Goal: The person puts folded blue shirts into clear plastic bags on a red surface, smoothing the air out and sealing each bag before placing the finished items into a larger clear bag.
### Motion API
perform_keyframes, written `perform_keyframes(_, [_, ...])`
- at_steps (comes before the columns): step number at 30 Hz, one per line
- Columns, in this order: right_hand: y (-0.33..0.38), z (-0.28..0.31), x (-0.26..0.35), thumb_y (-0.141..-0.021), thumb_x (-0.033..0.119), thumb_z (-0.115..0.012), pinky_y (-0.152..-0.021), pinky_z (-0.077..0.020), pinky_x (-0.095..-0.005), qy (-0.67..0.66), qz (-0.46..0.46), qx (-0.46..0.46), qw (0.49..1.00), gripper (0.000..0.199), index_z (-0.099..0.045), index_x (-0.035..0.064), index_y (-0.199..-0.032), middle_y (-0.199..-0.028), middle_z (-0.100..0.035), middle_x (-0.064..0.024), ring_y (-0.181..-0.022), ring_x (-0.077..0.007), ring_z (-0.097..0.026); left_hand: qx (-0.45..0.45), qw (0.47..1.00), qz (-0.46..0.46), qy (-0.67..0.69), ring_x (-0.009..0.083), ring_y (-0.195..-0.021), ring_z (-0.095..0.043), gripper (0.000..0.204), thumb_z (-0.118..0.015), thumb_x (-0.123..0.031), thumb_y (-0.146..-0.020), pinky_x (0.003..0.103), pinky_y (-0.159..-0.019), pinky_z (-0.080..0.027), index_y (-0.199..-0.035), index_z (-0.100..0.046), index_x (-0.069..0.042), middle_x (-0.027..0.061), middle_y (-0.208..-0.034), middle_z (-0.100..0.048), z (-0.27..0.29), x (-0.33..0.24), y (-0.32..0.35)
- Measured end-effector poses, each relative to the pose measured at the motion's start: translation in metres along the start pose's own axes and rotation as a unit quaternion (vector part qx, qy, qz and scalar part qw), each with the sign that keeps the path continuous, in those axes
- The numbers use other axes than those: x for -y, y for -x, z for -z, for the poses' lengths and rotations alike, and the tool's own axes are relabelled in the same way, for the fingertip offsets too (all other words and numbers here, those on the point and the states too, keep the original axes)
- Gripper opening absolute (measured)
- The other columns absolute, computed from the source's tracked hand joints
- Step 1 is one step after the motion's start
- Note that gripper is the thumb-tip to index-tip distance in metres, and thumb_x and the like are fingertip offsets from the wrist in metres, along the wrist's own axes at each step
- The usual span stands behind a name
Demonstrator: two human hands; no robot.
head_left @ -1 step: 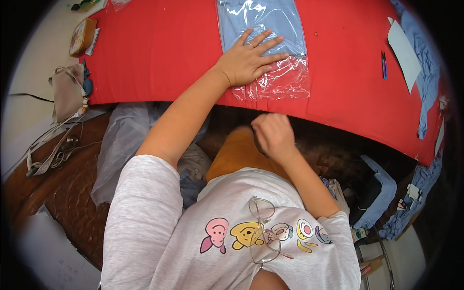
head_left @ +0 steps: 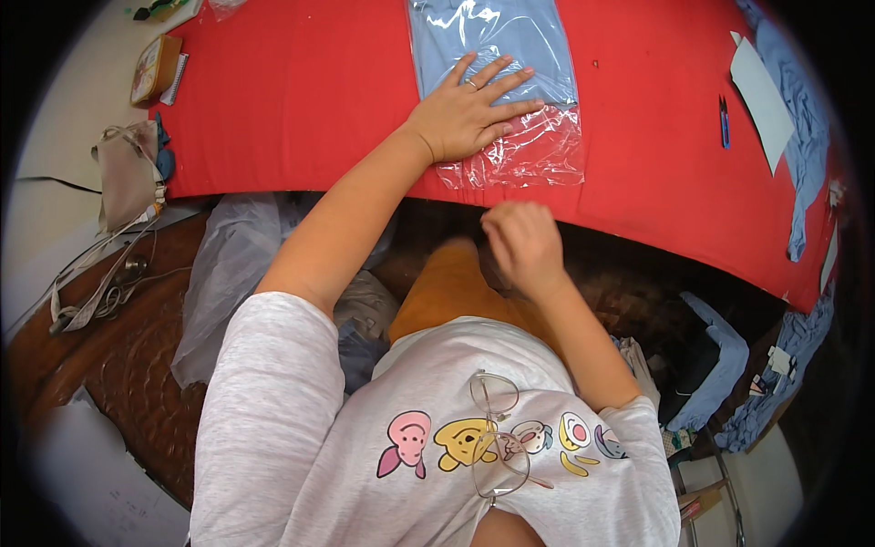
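Note:
My left hand (head_left: 469, 114) lies flat with fingers spread on a clear plastic bag (head_left: 547, 155) on the red-covered table. Inside the bag is folded light blue cloth (head_left: 437, 46), which reaches the upper edge of the view. The bag's crinkled near end lies without cloth in it, close to the table's front edge. Just short of that edge, above my lap, hangs my right hand (head_left: 524, 242), its fingers curled. Whatever those fingers may hold is hidden.
Blue thread snips (head_left: 725, 123), a pale sheet (head_left: 764, 109) and crumpled blue cloth (head_left: 807, 146) lie on the right of the red table (head_left: 292, 100). At left are a yellow-brown box (head_left: 155, 68) and a beige pouch (head_left: 128, 178) with cords. Translucent plastic (head_left: 228, 283) hangs below the edge.
My right hand has shifted slightly up and to the right, nearer the table edge. The left hand and the bag have stayed where they were.

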State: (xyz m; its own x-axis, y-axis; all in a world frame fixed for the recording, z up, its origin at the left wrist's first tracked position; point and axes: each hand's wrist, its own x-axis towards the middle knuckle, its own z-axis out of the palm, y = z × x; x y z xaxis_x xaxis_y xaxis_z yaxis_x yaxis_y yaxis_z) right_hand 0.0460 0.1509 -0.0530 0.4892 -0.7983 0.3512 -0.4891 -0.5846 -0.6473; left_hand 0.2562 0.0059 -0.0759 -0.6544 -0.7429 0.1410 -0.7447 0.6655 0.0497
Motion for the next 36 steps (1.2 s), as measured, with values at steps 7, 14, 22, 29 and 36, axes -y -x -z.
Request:
perform_keyframes(7, [-0.039,0.005,-0.038,-0.087,0.010,-0.079,-0.085,-0.0510,-0.0429,0.033,-0.036,0.000,0.999,0.019,-0.072,0.0063,-0.105,-0.105,-0.067,-0.0079,-0.098,-0.0301,-0.065,0.008,1.000,0.002,-0.018,0.0284,-0.164,-0.026,0.054,-0.049,-0.047,-0.110,0.058,-0.134,-0.014,-0.163,-0.043,-0.048,-0.0039,-0.178,-0.028,0.002,0.000,-0.001])
perform_keyframes(14, [-0.026,-0.007,-0.038,-0.087,0.009,-0.076,-0.088,-0.0508,-0.0420,0.092,0.014,-0.020,0.995,0.017,-0.073,0.0060,-0.104,-0.106,-0.068,-0.0069,-0.100,-0.0276,-0.065,-0.001,1.000,0.000,0.000,0.0288,-0.164,-0.025,0.055,-0.050,-0.046,-0.109,0.059,-0.134,-0.016,-0.164,-0.041,-0.047,-0.0033,-0.179,-0.028,0.002,0.000,0.001])
perform_keyframes(22, [0.023,-0.007,-0.018,-0.087,0.012,-0.073,-0.095,-0.0503,-0.0455,0.111,0.080,0.063,0.989,0.019,-0.073,0.0053,-0.104,-0.112,-0.069,-0.0097,-0.103,-0.0281,-0.065,0.001,0.999,-0.014,0.030,0.0325,-0.166,-0.020,0.060,-0.054,-0.046,-0.108,0.059,-0.134,-0.012,-0.166,-0.040,-0.043,0.0020,-0.180,-0.024,0.006,0.001,-0.001])
perform_keyframes(29, [0.047,0.077,-0.045,-0.080,-0.004,-0.067,-0.106,-0.0483,-0.0494,0.159,-0.005,-0.007,0.987,0.047,-0.071,0.0088,-0.125,-0.142,-0.064,-0.0138,-0.130,-0.0335,-0.061,-0.027,0.982,0.080,0.168,0.0371,-0.166,-0.019,0.079,-0.064,-0.047,-0.101,0.062,-0.133,-0.009,-0.169,-0.036,-0.019,0.0119,-0.180,-0.020,0.027,-0.062,0.076])
perform_keyframes(36, [-0.003,0.103,-0.077,-0.086,0.003,-0.065,-0.124,-0.0367,-0.0503,0.239,0.043,0.169,0.955,0.078,-0.048,0.0131,-0.161,-0.173,-0.039,-0.0112,-0.159,-0.0307,-0.038,-0.018,0.991,0.096,0.094,0.0288,-0.157,-0.041,0.061,-0.065,-0.009,-0.097,0.048,-0.127,-0.035,-0.157,-0.055,-0.013,0.0083,-0.170,-0.044,0.016,-0.101,0.159])
